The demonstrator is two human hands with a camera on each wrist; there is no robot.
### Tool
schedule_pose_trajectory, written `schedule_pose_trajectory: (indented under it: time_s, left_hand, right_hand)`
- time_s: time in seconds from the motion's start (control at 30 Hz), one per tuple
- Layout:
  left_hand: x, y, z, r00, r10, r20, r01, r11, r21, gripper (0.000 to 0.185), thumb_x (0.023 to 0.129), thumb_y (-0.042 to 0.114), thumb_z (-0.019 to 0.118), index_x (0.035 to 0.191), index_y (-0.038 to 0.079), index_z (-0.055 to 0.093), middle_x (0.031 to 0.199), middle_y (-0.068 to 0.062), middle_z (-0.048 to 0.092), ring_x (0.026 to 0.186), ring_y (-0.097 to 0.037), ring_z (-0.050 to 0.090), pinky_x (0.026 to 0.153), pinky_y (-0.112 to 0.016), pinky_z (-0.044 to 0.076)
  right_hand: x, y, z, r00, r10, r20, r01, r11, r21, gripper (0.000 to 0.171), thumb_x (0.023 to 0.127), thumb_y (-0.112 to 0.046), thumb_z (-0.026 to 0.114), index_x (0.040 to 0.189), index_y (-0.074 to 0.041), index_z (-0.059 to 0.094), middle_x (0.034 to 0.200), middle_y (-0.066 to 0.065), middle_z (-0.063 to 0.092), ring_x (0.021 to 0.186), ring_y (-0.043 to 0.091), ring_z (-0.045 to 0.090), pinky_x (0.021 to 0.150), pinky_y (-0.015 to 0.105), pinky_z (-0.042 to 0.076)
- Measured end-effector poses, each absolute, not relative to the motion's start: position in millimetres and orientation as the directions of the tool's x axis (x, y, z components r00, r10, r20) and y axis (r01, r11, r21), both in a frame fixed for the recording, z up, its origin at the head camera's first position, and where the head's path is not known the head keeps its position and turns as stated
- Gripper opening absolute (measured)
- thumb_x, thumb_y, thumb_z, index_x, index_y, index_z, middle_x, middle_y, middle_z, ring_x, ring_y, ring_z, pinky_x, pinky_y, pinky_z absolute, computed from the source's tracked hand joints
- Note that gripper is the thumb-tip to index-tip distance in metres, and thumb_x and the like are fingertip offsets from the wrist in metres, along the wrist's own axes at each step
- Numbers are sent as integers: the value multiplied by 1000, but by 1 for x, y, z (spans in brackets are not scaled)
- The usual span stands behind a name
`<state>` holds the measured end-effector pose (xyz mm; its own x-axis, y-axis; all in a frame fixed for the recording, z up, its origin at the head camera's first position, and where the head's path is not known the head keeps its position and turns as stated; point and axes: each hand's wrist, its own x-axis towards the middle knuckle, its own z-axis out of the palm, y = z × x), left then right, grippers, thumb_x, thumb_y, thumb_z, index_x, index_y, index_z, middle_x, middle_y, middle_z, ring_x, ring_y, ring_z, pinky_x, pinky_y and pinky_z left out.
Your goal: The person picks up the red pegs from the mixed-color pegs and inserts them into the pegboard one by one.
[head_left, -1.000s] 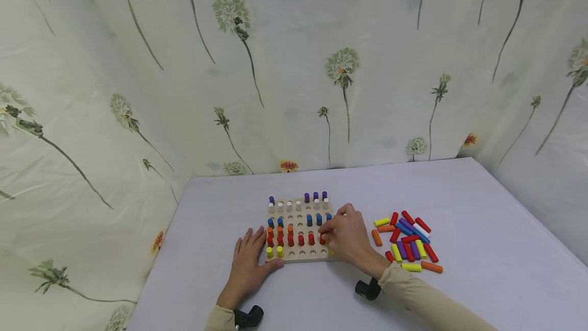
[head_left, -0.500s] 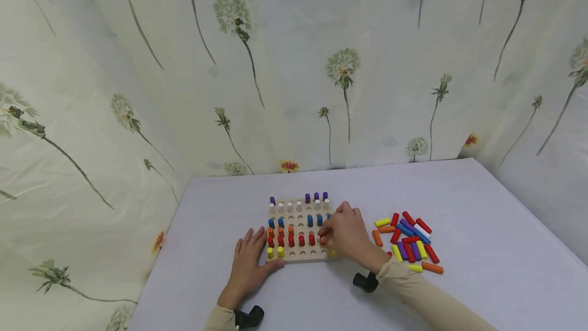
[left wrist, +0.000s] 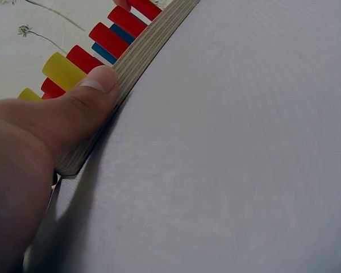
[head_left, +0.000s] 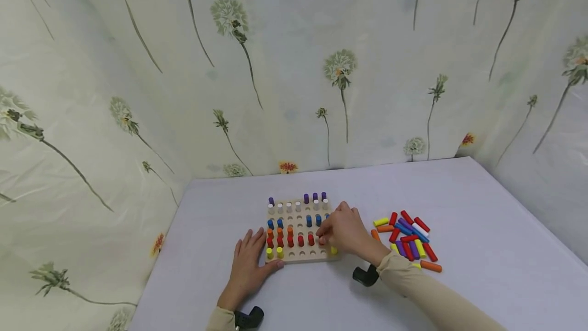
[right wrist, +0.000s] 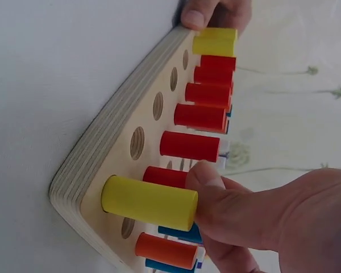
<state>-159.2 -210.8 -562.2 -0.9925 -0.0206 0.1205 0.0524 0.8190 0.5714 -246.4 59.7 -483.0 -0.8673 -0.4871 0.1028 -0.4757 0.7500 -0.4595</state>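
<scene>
A wooden pegboard (head_left: 303,256) holds upright pegs in coloured rows: purple, white, blue, orange, red and yellow. My left hand (head_left: 249,264) lies along its left side with fingers spread; the thumb (left wrist: 96,85) presses the front edge beside a yellow peg (left wrist: 63,70). At the right end of the red row, my right hand (head_left: 346,231) pinches a red peg (right wrist: 163,176) between thumb and fingers; the peg stands in the board. A yellow peg (right wrist: 149,202) stands in front of that hand, and an orange peg (right wrist: 166,251) is close by.
To the right of the board lies a loose pile of pegs, with a red peg (head_left: 431,252), a white peg (head_left: 420,230) and an orange peg (head_left: 431,266) among them. The white table (head_left: 193,249) meets a flowered curtain (head_left: 285,91) behind.
My right hand has shifted slightly left at the end of the red row, uncovering more of the yellow corner peg. The left hand stays in place.
</scene>
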Motion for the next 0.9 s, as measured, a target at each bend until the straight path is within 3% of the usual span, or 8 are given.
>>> schedule_pose_trajectory:
  time_s: [0.13,0.37,0.67,0.9]
  left_hand:
    - [-159,-211,-562,-993,-18,117,52,823,565,91,88,57,81,156,4,52,167,-14,45,162,-43,24,130,-70,12]
    - [-159,-211,-561,-993,-18,119,54,818,572,90,88,56,81,156,4,52,167,-14,45,162,-43,24,130,-69,12]
    - [-159,-210,-560,-992,-17,125,56,827,560,90,88,56,81,156,5,52,168,-14,44,162,-42,24,130,-70,12]
    - [-159,-210,-562,-993,-18,121,54,825,563,91,88,57,81,156,4,51,168,-14,44,162,-42,24,131,-69,12]
  right_hand:
    - [-247,65,-482,-859,-507,78,-474,726,-498,10,83,-20,92,92,-23,89,76,-14,70,102,19,47,83,45,36]
    - [-249,87,-473,-858,-494,141,-481,675,-560,14,85,-19,91,98,-22,88,74,-16,69,100,19,48,83,48,33]
    - [-253,135,-457,-854,-512,93,-488,726,-484,17,83,-23,93,98,-19,86,76,-16,69,104,22,49,81,47,35]
    - [-249,169,-460,-854,-519,42,-487,768,-417,18,77,-25,96,87,-22,81,74,-14,66,99,21,48,79,46,36]
